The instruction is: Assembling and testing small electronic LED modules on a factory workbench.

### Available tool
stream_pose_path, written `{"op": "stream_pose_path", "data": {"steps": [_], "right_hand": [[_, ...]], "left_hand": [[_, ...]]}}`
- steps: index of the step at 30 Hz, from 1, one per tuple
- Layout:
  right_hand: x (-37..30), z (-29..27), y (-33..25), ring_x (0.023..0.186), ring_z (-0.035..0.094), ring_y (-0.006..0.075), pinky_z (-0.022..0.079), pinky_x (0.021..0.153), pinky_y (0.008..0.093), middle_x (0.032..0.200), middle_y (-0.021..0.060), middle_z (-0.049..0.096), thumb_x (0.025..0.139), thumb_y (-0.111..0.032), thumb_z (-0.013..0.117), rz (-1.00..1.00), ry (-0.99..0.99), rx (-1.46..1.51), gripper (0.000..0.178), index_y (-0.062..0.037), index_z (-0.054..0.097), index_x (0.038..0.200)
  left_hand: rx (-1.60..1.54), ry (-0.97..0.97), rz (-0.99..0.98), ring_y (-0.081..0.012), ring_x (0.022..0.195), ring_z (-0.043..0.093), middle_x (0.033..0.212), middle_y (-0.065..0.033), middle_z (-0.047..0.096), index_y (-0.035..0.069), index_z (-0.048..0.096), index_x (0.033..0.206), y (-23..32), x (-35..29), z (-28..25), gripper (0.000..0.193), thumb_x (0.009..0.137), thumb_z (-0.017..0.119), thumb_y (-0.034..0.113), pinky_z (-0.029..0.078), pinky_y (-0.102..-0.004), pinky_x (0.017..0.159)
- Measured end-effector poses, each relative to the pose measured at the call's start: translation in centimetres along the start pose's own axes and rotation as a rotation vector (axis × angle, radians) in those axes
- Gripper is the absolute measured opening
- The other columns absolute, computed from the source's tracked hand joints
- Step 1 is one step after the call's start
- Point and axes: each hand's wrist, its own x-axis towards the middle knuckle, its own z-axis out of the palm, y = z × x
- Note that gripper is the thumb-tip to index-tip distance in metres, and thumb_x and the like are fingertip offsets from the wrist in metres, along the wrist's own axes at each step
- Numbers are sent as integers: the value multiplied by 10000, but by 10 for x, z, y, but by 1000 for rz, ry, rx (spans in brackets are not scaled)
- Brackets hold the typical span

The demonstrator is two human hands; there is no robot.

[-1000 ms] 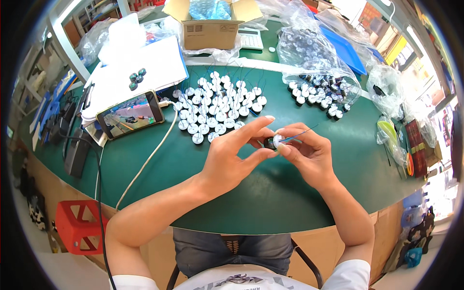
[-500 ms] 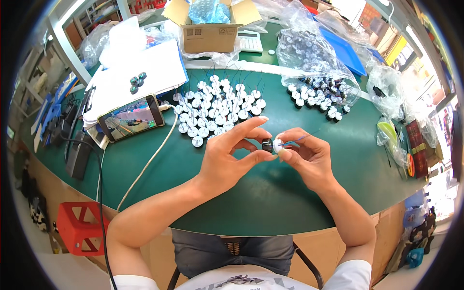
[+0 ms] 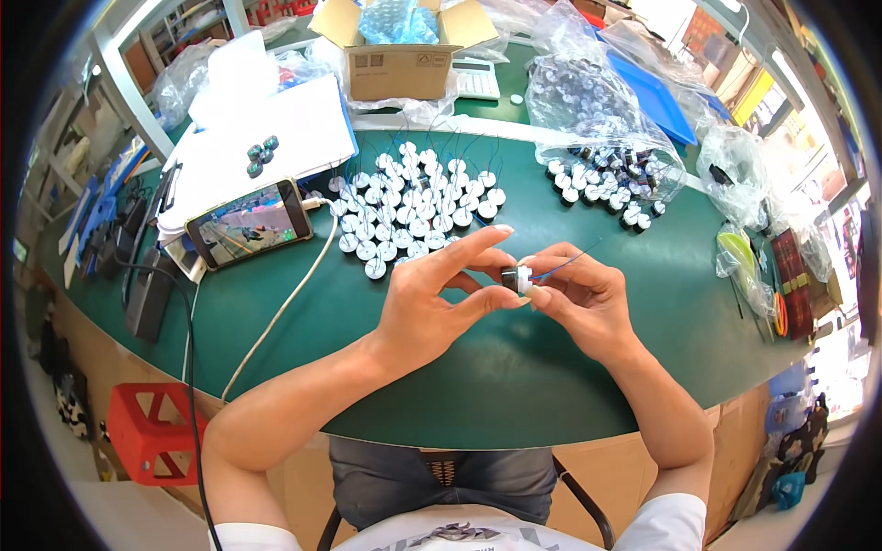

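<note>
Between both hands, over the front middle of the table, is a small black round part (image 3: 509, 278) against a white round cap (image 3: 524, 279) with a thin blue wire. My left hand (image 3: 430, 292) pinches the black part between thumb and finger. From the other side, my right hand (image 3: 586, 298) pinches the white cap, its wire (image 3: 568, 264) sticking out past the fingers. Just beyond the left hand lies a cluster of similar white-capped round parts (image 3: 395, 207) with thin wires. Another heap of black-and-white parts (image 3: 606, 184) spills from a clear plastic bag (image 3: 574, 101) at the back right.
A phone (image 3: 250, 225) with a white cable leans beside white sheets (image 3: 303, 129) bearing several dark round pieces (image 3: 262, 156). At the back stand a cardboard box (image 3: 395, 73) and a calculator (image 3: 476, 80). Orange-handled scissors (image 3: 781, 314) lie far right; a red stool (image 3: 156, 432) stands lower left.
The black part and the white cap have come together; a gap between them has closed. The blue wire now points up more. Both hands stay in nearly the same place.
</note>
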Motion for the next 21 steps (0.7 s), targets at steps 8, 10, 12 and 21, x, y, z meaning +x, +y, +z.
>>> {"op": "stream_pose_path", "data": {"steps": [8, 10, 12, 21], "right_hand": [[3, 7, 5, 889, 635, 162, 531, 712, 266, 1027, 125, 654, 827, -3, 700, -191, 61, -123, 196, 25, 687, 1021], [3, 7, 6, 850, 646, 169, 533, 689, 269, 1001, 127, 664, 814, 7, 705, -271, 65, -212, 196, 22, 695, 1010], [2, 6, 4, 790, 661, 182, 541, 652, 275, 972, 132, 674, 800, 11, 711, -280, 62, -296, 203, 8, 706, 1003], [2, 6, 0, 787, 667, 205, 546, 643, 289, 963, 119, 670, 823, 3, 687, -400, 36, -526, 246, -20, 698, 1067]], "left_hand": [[-120, 37, -80, -153, 857, 683, 994, -118, 697, 47, 546, 1282, 5, -2, 1, 529, 792, 745, 22, 580, -256, 677], [-183, 26, -219, -150, 872, 680, 1008, -125, 693, 40, 545, 1280, 9, -4, 1, 522, 797, 744, 26, 578, -258, 690], [-191, 22, -202, -148, 874, 679, 1008, -125, 692, 34, 542, 1280, 9, -2, 2, 519, 801, 740, 25, 578, -258, 693], [-350, 28, -314, -143, 865, 668, 1029, -97, 660, 17, 520, 1294, 8, -2, 2, 502, 827, 701, -12, 575, -253, 732]]}}
